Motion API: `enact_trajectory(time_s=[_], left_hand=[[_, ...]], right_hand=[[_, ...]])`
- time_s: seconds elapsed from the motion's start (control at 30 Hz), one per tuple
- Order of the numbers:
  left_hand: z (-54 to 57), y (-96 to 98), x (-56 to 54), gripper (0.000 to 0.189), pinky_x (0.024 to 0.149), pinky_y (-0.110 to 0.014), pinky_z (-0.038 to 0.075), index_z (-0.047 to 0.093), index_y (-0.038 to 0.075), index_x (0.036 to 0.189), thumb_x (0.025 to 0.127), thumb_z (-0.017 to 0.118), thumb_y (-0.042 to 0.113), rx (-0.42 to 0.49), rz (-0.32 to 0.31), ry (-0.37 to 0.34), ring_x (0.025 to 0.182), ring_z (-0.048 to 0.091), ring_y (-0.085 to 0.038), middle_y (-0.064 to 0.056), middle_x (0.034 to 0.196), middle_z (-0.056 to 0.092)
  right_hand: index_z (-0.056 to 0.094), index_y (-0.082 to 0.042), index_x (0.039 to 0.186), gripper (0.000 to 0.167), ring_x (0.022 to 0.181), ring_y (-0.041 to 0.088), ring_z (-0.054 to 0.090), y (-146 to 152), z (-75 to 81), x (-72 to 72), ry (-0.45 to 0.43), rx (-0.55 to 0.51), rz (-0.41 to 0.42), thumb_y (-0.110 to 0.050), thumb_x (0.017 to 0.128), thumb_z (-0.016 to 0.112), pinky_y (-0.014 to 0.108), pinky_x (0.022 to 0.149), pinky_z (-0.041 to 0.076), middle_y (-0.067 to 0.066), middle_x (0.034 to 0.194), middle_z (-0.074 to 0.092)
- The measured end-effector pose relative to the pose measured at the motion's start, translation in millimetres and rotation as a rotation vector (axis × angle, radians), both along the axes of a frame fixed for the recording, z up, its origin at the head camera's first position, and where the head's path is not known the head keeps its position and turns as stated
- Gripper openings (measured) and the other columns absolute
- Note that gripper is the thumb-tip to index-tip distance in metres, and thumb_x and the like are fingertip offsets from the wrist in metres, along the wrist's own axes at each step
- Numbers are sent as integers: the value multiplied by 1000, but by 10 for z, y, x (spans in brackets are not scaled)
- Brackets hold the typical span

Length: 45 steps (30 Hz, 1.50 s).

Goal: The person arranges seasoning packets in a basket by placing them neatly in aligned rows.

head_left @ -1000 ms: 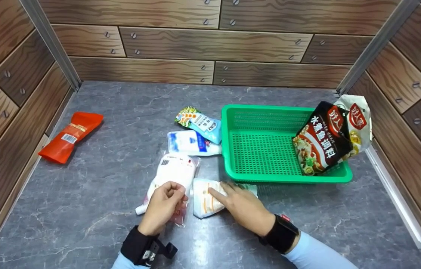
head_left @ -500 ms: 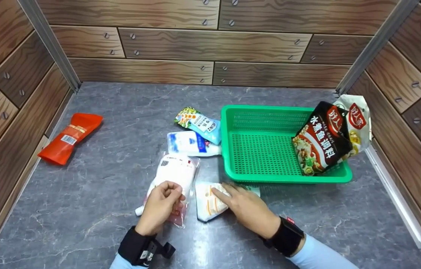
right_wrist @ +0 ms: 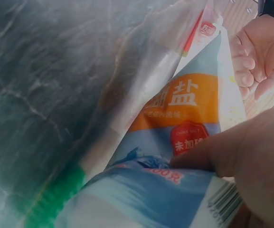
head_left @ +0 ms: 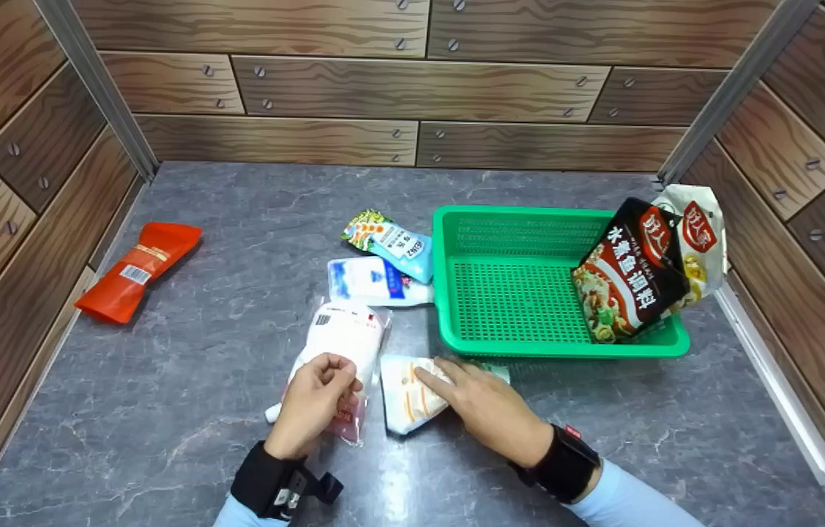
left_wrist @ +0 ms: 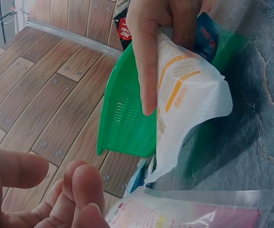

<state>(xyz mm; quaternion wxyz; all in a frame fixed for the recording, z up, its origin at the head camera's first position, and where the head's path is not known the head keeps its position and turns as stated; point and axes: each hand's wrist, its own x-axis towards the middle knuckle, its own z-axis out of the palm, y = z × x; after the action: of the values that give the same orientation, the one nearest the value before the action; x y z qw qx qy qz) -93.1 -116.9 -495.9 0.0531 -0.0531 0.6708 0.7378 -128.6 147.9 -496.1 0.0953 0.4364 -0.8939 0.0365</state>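
My right hand [head_left: 489, 406] grips a bag of salt [head_left: 412, 395] in front of the green basket. In the right wrist view the thumb presses into the blue and orange printed face of the salt bag [right_wrist: 193, 102]; its pale back with orange stripes shows in the left wrist view. My left hand [head_left: 317, 402] hovers over a clear-wrapped white package [head_left: 342, 333], fingers loosely curled around nothing. Thumb and fingertips [left_wrist: 87, 183] stand apart in the left wrist view. A white cap [head_left: 274, 413] pokes out beside that package.
The green basket [head_left: 449, 340] holds a black seasoning pouch [head_left: 628, 278] and a white pouch [head_left: 701, 234], both leaning at its right end. Left of it lie a light blue Heinz pouch [head_left: 408, 249] and a white-and-blue pack [head_left: 364, 279]. A red pouch [head_left: 137, 274] lies far left.
Over the last second, the right hand and the salt bag have shifted slightly right and toward me. The left hand has hardly moved.
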Motion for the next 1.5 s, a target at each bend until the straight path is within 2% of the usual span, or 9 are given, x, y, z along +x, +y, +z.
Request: enact_trajectory(time_s=[0.5, 0.7, 0.8, 0.9, 1.07, 1.23, 1.37, 1.5], left_hand=[[1, -2, -14, 22, 54, -36, 53, 53, -4, 99, 98, 58, 18, -3, 10, 7, 63, 61, -24, -13, 78, 62], [17, -11, -12, 24, 52, -43, 54, 53, -3, 99, 97, 58, 20, -6, 6, -11, 62, 61, -24, -15, 80, 63], [28, -22, -20, 24, 55, -46, 55, 53, -5, 99, 97, 59, 19, -9, 6, -16, 63, 61, -26, -17, 81, 62], [38, -60, -46, 24, 55, -42, 55, 53, -7, 100, 97, 58, 16, -28, 11, -7, 63, 61, -26, -17, 80, 62], [125, -221, -122, 18, 57, -33, 52, 55, -7, 100, 96, 58, 10, -111, 59, 40, 65, 59, -24, -15, 79, 63], [272, -453, -223, 16, 59, -33, 51, 57, -7, 102, 96, 56, 8, -173, 121, 63, 65, 60, -24, -16, 80, 63], [353, -619, -287, 18, 60, -30, 51, 57, -6, 104, 98, 56, 11, -200, 149, 57, 66, 60, -23, -17, 82, 63], [383, -768, -312, 18, 62, -29, 51, 57, -3, 105, 99, 56, 15, -226, 171, 41, 68, 61, -24, -19, 85, 64]], right_hand=[[42, -20, 146, 89, 109, 37, 60, -11, -8, -15, -31, 3, -1, 13, 68, 70, 47, 86, 53, 19, 132, 55], [43, -19, 146, 90, 110, 37, 59, -7, -28, -22, -44, -3, 0, 14, 67, 70, 47, 89, 52, 20, 132, 54], [43, -19, 146, 90, 110, 37, 59, -6, -39, -30, -46, -6, 0, 14, 66, 70, 47, 89, 51, 20, 132, 54], [43, -18, 146, 90, 110, 37, 59, -2, -46, -34, -47, -4, 4, 15, 66, 69, 47, 89, 52, 20, 132, 54], [43, -17, 146, 89, 110, 37, 59, -3, -53, -46, -55, 3, 10, 15, 66, 68, 48, 90, 51, 20, 132, 54], [42, -17, 146, 88, 112, 36, 58, -11, -52, -54, -80, 15, 13, 14, 68, 69, 48, 92, 50, 20, 133, 53], [43, -17, 145, 86, 115, 35, 56, -14, -50, -53, -93, 28, 20, 11, 69, 71, 48, 93, 49, 19, 133, 53], [45, -15, 144, 83, 117, 35, 56, -17, -42, -55, -110, 40, 34, 9, 70, 73, 48, 92, 49, 19, 134, 53]])
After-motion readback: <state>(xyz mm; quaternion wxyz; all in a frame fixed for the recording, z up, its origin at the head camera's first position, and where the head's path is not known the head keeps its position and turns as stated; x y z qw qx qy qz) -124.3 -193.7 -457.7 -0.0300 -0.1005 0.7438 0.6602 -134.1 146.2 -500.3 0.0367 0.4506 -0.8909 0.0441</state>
